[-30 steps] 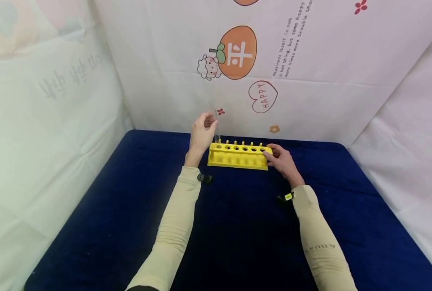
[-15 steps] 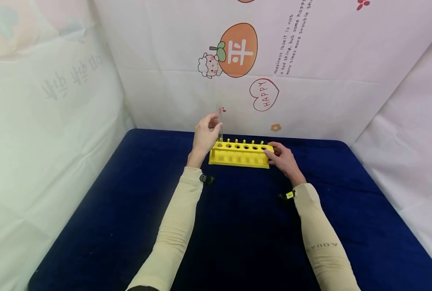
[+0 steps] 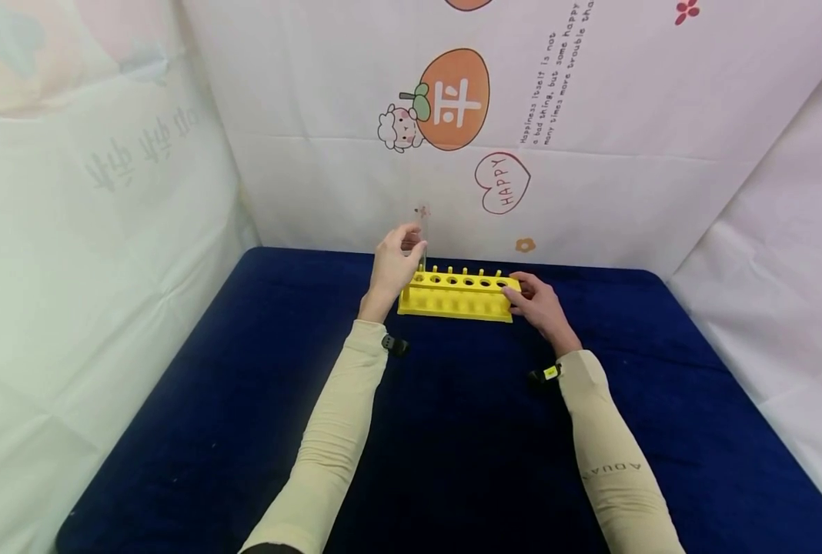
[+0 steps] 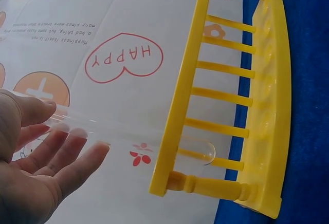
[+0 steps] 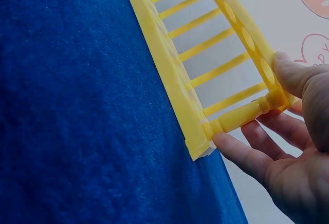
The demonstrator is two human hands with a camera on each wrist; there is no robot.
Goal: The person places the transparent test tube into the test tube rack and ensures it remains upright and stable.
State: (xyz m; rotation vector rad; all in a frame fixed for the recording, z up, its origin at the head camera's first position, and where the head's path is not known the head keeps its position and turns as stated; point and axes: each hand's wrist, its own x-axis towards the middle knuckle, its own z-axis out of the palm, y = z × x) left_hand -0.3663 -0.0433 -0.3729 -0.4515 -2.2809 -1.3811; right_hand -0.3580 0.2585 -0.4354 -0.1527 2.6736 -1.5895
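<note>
A yellow test tube rack (image 3: 458,308) stands near the back of the table, with a row of holes along its top bar. My left hand (image 3: 392,267) pinches a clear test tube (image 4: 123,129) between thumb and fingers. In the left wrist view, the rounded bottom of the tube has passed through the end hole and sits between the top bar and the base. My right hand (image 3: 537,305) holds the other end of the rack, thumb on the top bar and fingers about the end post (image 5: 239,117). The other holes have no tubes.
The table wears a dark blue cloth (image 3: 466,431). A white printed sheet (image 3: 300,177) rises right behind the rack, and further white sheets hang on the left and right sides.
My left hand has shifted slightly right and the test tube has gone from leaning to more upright, sinking a little at the end hole. My right hand stays on the rack.
</note>
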